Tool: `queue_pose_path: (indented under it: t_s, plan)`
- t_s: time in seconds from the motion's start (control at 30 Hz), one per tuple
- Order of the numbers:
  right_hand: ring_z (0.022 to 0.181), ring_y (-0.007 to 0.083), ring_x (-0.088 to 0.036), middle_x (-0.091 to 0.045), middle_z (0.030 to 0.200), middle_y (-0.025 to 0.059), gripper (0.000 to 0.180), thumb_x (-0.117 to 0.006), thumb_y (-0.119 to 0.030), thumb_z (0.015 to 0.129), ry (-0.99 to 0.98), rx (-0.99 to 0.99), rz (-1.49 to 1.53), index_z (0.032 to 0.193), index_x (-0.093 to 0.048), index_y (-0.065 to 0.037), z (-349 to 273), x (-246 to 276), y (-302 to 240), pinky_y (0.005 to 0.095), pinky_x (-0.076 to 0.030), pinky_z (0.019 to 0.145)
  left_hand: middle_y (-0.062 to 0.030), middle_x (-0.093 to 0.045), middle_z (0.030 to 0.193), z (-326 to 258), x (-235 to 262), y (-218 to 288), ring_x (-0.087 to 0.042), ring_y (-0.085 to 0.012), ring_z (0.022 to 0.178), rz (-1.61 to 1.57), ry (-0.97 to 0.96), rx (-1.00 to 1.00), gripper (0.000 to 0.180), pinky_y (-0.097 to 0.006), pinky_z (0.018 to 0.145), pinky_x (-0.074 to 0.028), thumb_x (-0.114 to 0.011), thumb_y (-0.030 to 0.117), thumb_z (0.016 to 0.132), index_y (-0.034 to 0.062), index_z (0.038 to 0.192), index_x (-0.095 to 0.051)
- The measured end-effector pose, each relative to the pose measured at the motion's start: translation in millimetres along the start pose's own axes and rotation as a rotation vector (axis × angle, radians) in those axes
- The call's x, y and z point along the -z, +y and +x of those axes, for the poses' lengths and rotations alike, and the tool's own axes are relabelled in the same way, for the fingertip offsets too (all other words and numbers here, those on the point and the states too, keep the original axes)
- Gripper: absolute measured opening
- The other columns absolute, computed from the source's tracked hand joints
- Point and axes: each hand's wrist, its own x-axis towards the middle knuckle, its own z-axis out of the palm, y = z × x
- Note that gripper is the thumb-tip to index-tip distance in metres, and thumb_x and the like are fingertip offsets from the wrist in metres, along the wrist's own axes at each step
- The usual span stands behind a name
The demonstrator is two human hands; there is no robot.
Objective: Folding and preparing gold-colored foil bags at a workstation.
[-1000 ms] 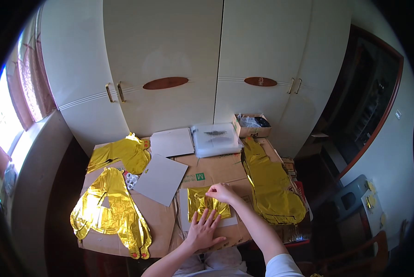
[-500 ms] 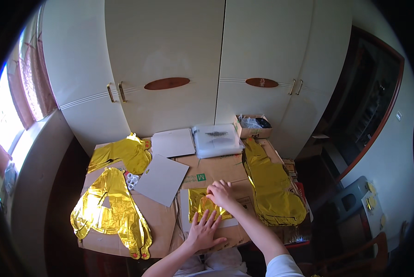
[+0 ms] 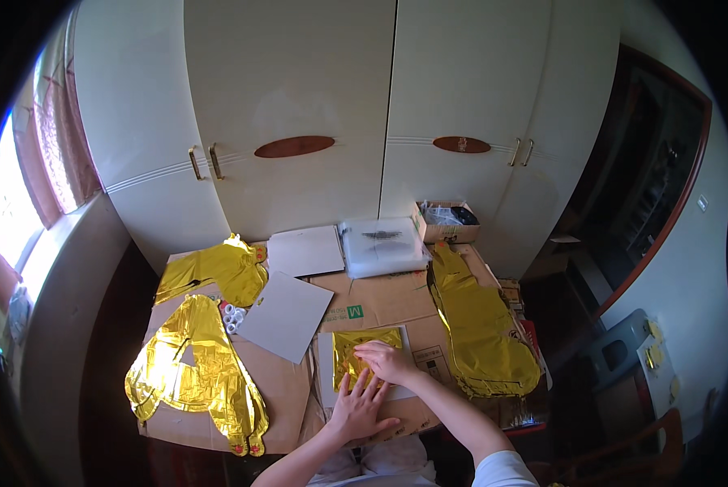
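Note:
A folded gold foil balloon point(image 3: 346, 345) lies on a pale card point(image 3: 326, 373) near the front middle of the table. My left hand point(image 3: 362, 412) rests flat with fingers spread across the foil's near edge. Just beyond it my right hand point(image 3: 388, 363) lies over the foil's right part, its fingers stretched to the left and close together. Part of the foil is hidden beneath both hands. I see nothing gripped in either hand.
Flat gold foil balloons lie at left point(image 3: 193, 365), far left point(image 3: 230, 272) and right point(image 3: 481, 325). Near the left ones sit small white rolls point(image 3: 232, 318) and a grey card point(image 3: 287, 316). Behind stand a stack of clear plastic bags point(image 3: 384, 247) and an open box point(image 3: 445, 231).
My right hand has shifted slightly left and nearer to me over the foil, its fingers going from bent to flatter. My left hand has stayed in place.

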Motion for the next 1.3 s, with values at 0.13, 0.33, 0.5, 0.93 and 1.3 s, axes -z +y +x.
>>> queue_pose_path:
  t_s: [0.13,0.33,0.5,0.93,1.3]
  plan:
    - [0.114,0.0252,-0.060,-0.064,0.121,0.0094,0.031,-0.054,-0.001,0.081,-0.011,-0.101,0.077,0.109,-0.068,-0.002,1,5,-5,0.0347,-0.046,0.101,-0.0156,-0.038,0.149,0,3,0,-0.028,-0.0336,0.142,0.005,-0.026,0.006,0.093,-0.062,0.112,-0.016,-0.035,0.079,0.083,0.0108,0.146,-0.039]
    - [0.110,0.0223,-0.063,-0.064,0.120,0.0140,0.029,-0.046,0.004,0.090,0.214,-0.372,0.849,0.108,-0.068,-0.001,6,28,12,0.0306,-0.049,0.095,-0.0155,-0.035,0.152,1,3,1,-0.028,-0.0346,0.142,-0.003,0.000,-0.001,0.093,-0.062,0.112,-0.015,-0.036,0.079,0.083,0.0128,0.148,-0.035]
    - [0.110,0.0237,-0.063,-0.064,0.120,0.0133,0.027,-0.049,0.003,0.090,0.249,-0.344,0.348,0.109,-0.067,-0.001,-1,69,-13,0.0326,-0.050,0.095,-0.0142,-0.035,0.152,-1,2,0,-0.030,-0.0340,0.141,0.008,0.017,0.010,0.092,-0.062,0.111,-0.018,-0.035,0.078,0.083,0.0124,0.147,-0.037]
    - [0.112,0.0212,-0.059,-0.067,0.114,0.0045,0.025,-0.065,-0.013,0.083,0.171,-0.194,-0.337,0.107,-0.070,-0.007,-78,55,-54,0.0378,-0.045,0.092,-0.0153,-0.038,0.150,1,2,0,-0.030,-0.0348,0.141,-0.025,0.046,0.000,0.093,-0.062,0.111,-0.017,-0.040,0.079,0.081,0.0120,0.145,-0.042]
    - [0.120,0.0216,-0.055,-0.066,0.119,0.0044,0.026,-0.063,-0.019,0.085,0.110,-0.152,-0.438,0.108,-0.069,-0.007,-88,52,-51,0.0405,-0.044,0.093,-0.0161,-0.038,0.150,2,3,1,-0.030,-0.0358,0.141,-0.028,0.046,-0.006,0.093,-0.061,0.111,-0.018,-0.042,0.079,0.080,0.0114,0.144,-0.043]
